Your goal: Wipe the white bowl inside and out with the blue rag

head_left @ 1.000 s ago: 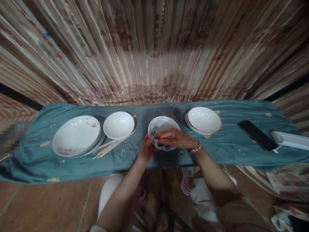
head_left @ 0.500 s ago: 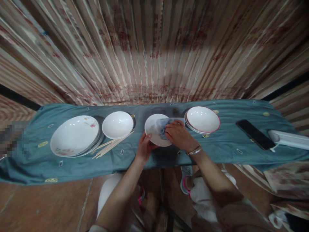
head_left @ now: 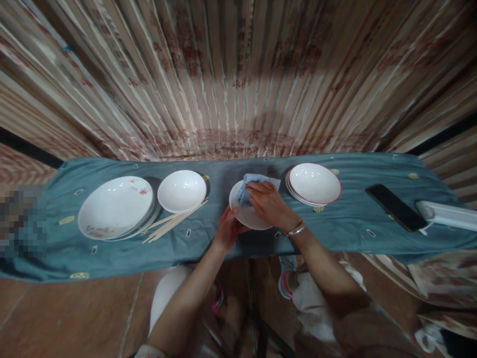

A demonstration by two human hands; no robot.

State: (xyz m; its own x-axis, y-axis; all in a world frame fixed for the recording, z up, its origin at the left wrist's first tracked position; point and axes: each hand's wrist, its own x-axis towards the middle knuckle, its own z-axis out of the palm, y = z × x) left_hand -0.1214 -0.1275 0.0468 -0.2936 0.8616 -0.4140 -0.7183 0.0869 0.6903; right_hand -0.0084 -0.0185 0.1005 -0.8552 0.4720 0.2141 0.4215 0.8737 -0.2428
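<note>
My left hand (head_left: 228,227) grips the near edge of a white bowl (head_left: 246,216) tilted up over the teal-covered table (head_left: 335,228). My right hand (head_left: 269,203) presses a light blue cloth (head_left: 249,186) against the bowl's upper part. A bracelet sits on my right wrist. To the right of the bowl stands a stack of white plates with red rims (head_left: 315,184). To the left is a smaller white bowl (head_left: 182,191), with a bundle of chopsticks (head_left: 172,224) lying beside it.
A stack of large white plates with a flower print (head_left: 116,207) sits at the left. A black phone (head_left: 395,207) and a white power strip (head_left: 447,215) lie at the right. Pleated patterned curtains (head_left: 238,74) hang behind the table. My knees are below the table edge.
The bowl was turned from facing up to tilted on edge. My right hand moved the cloth from the near rim up to the bowl's far side.
</note>
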